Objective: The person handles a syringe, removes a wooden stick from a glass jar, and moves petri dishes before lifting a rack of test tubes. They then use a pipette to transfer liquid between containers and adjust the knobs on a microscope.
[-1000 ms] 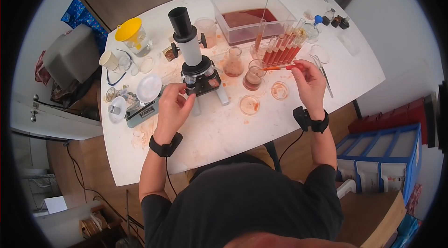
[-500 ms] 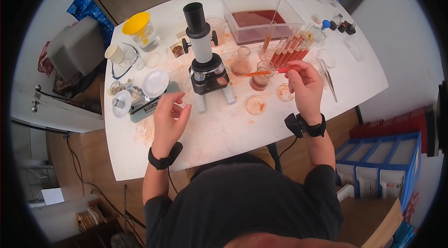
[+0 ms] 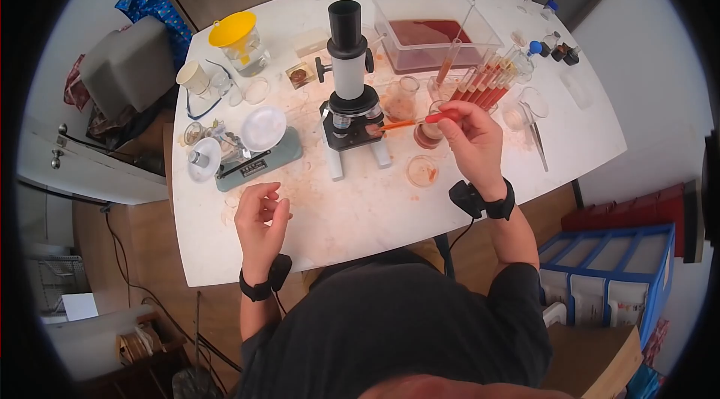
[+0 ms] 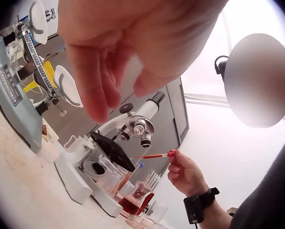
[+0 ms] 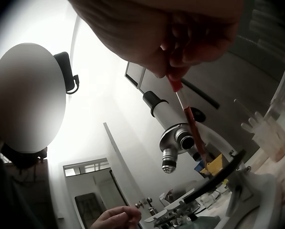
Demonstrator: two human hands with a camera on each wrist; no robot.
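My right hand [image 3: 478, 150] pinches the red rubber bulb of a glass dropper [image 3: 401, 126]. Orange-red liquid fills much of its tube, as the right wrist view also shows in the dropper [image 5: 192, 125]. The tip points left, close over the black stage [image 3: 346, 139] of a white and black microscope [image 3: 349, 78], at a reddish patch on the stage. My left hand [image 3: 260, 226] hovers over the front left of the table, holding nothing, fingers loosely bent. It is nearest to a green balance scale [image 3: 255, 166]; in the left wrist view the left hand [image 4: 133, 43] hangs above the microscope.
Behind my right hand stand a rack of red-filled test tubes [image 3: 484, 88] and a flask [image 3: 400, 103]. A clear tub [image 3: 439, 54] of red liquid sits at the back. A petri dish [image 3: 422, 171], tweezers [image 3: 538, 145] and a yellow funnel [image 3: 232, 30] are also on the table.
My right hand has carried the dropper left, from over the beaker to the microscope stage. My left hand has left the microscope and drawn back toward the table's front edge.
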